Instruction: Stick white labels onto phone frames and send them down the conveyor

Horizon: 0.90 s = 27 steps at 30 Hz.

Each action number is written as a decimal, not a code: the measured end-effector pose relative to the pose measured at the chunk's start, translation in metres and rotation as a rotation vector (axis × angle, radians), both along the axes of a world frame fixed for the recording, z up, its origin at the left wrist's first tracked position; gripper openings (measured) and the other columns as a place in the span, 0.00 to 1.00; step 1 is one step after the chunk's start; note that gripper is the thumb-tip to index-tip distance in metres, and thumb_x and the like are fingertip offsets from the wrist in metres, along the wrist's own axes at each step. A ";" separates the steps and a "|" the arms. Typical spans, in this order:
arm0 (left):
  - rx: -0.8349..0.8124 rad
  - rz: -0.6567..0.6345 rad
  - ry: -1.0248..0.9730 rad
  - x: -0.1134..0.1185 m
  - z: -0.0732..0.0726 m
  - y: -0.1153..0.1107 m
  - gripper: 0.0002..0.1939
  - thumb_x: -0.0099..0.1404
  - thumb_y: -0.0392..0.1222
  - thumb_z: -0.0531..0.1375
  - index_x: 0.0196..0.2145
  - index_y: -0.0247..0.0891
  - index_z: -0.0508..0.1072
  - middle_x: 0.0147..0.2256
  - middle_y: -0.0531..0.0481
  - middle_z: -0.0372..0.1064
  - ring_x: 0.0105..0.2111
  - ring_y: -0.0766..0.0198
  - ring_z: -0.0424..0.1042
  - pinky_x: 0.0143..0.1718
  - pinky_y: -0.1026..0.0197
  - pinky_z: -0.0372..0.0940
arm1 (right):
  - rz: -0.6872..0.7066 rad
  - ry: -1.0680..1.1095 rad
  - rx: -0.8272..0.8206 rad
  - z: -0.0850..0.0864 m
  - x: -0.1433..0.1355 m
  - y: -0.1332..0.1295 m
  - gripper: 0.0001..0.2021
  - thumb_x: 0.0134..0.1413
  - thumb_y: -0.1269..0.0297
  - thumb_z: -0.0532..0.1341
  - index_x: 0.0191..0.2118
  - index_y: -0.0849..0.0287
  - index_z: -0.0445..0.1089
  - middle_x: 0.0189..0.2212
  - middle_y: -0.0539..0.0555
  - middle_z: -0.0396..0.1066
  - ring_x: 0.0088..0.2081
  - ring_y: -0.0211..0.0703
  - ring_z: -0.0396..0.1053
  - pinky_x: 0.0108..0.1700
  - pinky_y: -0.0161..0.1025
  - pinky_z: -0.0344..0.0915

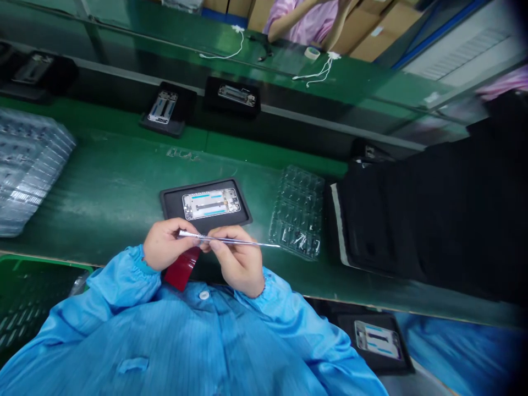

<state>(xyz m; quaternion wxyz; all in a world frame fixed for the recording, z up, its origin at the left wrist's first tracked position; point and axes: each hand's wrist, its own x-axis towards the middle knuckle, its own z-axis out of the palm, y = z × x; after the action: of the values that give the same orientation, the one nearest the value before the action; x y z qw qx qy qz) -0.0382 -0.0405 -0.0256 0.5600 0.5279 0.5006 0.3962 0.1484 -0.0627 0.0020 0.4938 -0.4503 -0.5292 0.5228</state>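
Closest to us are our blue sleeves (124, 283) and, at lower right, a phone frame (377, 340) in a black tray (357, 360) below the bench's edge; a green basket (25, 308) is at lower left. Before our chest, our left hand (167, 245) is closed, pinching the white end of a thin strip-like piece (247, 242) between thumb and fingers, while our right hand (239, 258) grips it further along, near its middle. We see the piece edge-on, its far end reaching out to the right. A red film (180, 272) hangs just under our left hand; we cannot tell whether it is attached to the piece. Just beyond our hands, a second phone frame (211, 203) lies in a dark foam tray (173, 204) on the green bench (111, 181). To its right we have a clear plastic tray (297, 203), then a tall black stack (412, 214); stacked clear trays (28, 170) stand at left. Farther off, more framed trays (185, 104) line the dark strip, and beyond them are white cables (225, 56), a tape roll (312, 53) and a person in pink (305, 27).
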 end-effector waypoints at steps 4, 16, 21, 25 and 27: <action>0.005 0.002 0.026 -0.002 0.001 0.000 0.11 0.56 0.46 0.71 0.31 0.37 0.79 0.29 0.48 0.79 0.29 0.62 0.75 0.32 0.63 0.69 | 0.009 -0.024 0.006 0.000 -0.001 0.002 0.05 0.59 0.60 0.64 0.40 0.52 0.72 0.33 0.52 0.76 0.34 0.43 0.75 0.38 0.45 0.73; -0.057 0.003 0.023 0.001 0.008 -0.003 0.08 0.56 0.42 0.70 0.30 0.36 0.79 0.26 0.50 0.77 0.26 0.66 0.73 0.29 0.66 0.67 | 0.038 -0.036 -0.013 0.001 0.001 0.004 0.03 0.60 0.62 0.63 0.39 0.53 0.71 0.32 0.51 0.76 0.32 0.41 0.75 0.36 0.42 0.74; -0.040 0.009 0.034 0.003 0.007 -0.003 0.07 0.55 0.42 0.70 0.29 0.36 0.79 0.26 0.51 0.77 0.26 0.65 0.73 0.28 0.66 0.67 | 0.044 -0.024 -0.019 -0.001 0.003 0.005 0.03 0.60 0.64 0.63 0.40 0.53 0.71 0.32 0.50 0.76 0.32 0.40 0.76 0.36 0.41 0.74; -0.044 0.010 0.041 0.002 0.008 -0.004 0.07 0.55 0.41 0.70 0.29 0.36 0.79 0.26 0.51 0.77 0.26 0.66 0.73 0.28 0.66 0.66 | 0.052 -0.018 -0.020 -0.001 0.003 0.006 0.03 0.60 0.65 0.63 0.40 0.53 0.71 0.32 0.50 0.76 0.32 0.40 0.76 0.35 0.40 0.74; -0.053 0.008 0.033 0.001 0.008 -0.004 0.06 0.55 0.41 0.70 0.29 0.36 0.79 0.26 0.51 0.77 0.27 0.66 0.73 0.29 0.66 0.67 | 0.056 -0.011 -0.024 0.000 0.002 0.006 0.03 0.60 0.65 0.63 0.40 0.53 0.71 0.31 0.50 0.77 0.32 0.40 0.76 0.35 0.40 0.74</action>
<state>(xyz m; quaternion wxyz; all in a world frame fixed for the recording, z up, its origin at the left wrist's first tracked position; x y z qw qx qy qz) -0.0371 -0.0447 -0.0172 0.5638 0.5174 0.5224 0.3762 0.1506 -0.0564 0.0022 0.4706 -0.4442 -0.5380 0.5402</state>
